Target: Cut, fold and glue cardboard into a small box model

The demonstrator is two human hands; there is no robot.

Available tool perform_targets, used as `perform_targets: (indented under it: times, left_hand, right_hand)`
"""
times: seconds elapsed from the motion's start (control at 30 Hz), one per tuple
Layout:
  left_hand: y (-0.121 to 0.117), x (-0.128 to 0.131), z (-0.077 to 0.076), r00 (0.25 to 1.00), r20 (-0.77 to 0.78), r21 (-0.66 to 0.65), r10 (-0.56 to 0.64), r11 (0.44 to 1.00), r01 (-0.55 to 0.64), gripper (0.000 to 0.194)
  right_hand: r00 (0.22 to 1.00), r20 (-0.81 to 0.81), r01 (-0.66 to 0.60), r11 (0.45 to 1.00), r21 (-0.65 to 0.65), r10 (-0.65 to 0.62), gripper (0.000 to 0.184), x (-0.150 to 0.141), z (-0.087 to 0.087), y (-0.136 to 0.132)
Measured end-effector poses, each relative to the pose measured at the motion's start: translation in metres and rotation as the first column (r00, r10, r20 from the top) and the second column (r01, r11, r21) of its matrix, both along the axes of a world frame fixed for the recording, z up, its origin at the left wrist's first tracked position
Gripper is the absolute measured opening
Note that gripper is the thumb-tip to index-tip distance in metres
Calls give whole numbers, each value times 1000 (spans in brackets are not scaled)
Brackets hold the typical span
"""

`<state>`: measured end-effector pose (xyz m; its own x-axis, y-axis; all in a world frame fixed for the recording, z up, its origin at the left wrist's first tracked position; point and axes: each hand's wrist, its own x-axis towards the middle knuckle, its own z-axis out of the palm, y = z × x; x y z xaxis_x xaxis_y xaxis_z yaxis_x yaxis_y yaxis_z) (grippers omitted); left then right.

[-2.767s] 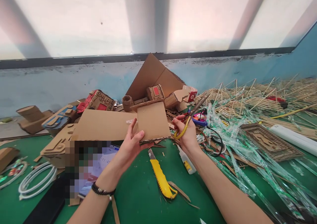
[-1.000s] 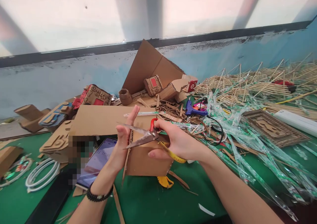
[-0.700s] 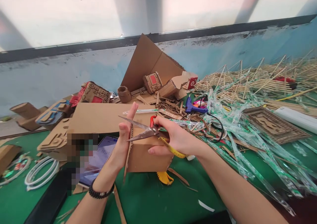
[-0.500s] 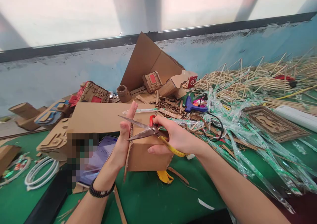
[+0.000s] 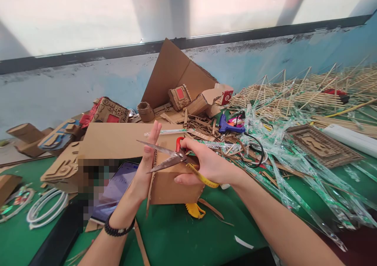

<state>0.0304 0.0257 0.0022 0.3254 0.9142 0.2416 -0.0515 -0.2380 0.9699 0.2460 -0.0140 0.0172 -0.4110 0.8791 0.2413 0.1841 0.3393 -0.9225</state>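
My left hand (image 5: 146, 162) lies flat with straight fingers against the upright left panel of a small cardboard box (image 5: 173, 193). In my right hand (image 5: 207, 162) are metal scissors (image 5: 171, 159), one handle red, the other wrapped in yellow tape. The blades are spread and point left across the panel's top edge, towards my left palm. My right thumb rests along the box's upper side. Part of the box is hidden by the right hand. Below the box, the yellow end of a utility knife (image 5: 194, 211) shows; the rest of it is covered.
A blue glue gun (image 5: 230, 124) lies beyond my right hand, near cardboard scraps (image 5: 203, 126) and tangled plastic wrap (image 5: 279, 152). Bamboo sticks (image 5: 279, 97) are heaped at right. A phone (image 5: 114, 191) and a coiled white tube (image 5: 47, 207) lie at left. A large cardboard sheet (image 5: 167, 73) leans on the wall.
Since the oldest frame, the box has turned and moved over the knife. The scissors have swung left, blades apart at its edge. In the last half second, only the view shifts slightly.
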Motion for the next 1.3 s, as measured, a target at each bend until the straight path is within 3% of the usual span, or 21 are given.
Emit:
perform_targets:
  times: [0.27,0.37,0.53,0.67,0.83,1.07,1.3]
  left_hand:
    - [8,-9,1,993,63,143,103,983,-111,86]
    - [5,-16,4,997,-8,201,82,976,-79,86]
    - [-7,-17,9,985,-167,101,-39,993,56,85]
    - [-12,-13,10,974,-221,129,-53,988,83,79]
    - [-12,-9,7,975,-219,182,-27,981,68,74]
    - [-6,-9,-2,982,-180,156,-55,984,84,74]
    - [-7,-8,-2,985,-165,146,-54,986,78,78]
  right_hand:
    - [999,-48,7,998,-55,-10,58,3,-2,1]
    - [997,-58,39,997,-62,-43,55,5,-7,4]
    - [999,-24,40,999,-14,-40,56,3,-11,4]
    - [999,-42,17,1000,-2,-17,52,-2,-14,5]
    - [997,-75,24,1000,-20,-26,59,-2,-21,9]
    - [990,-137,6,994,-112,-22,61,-2,-26,7]
    - [994,-105,6,998,-67,-13,58,-1,-24,8]
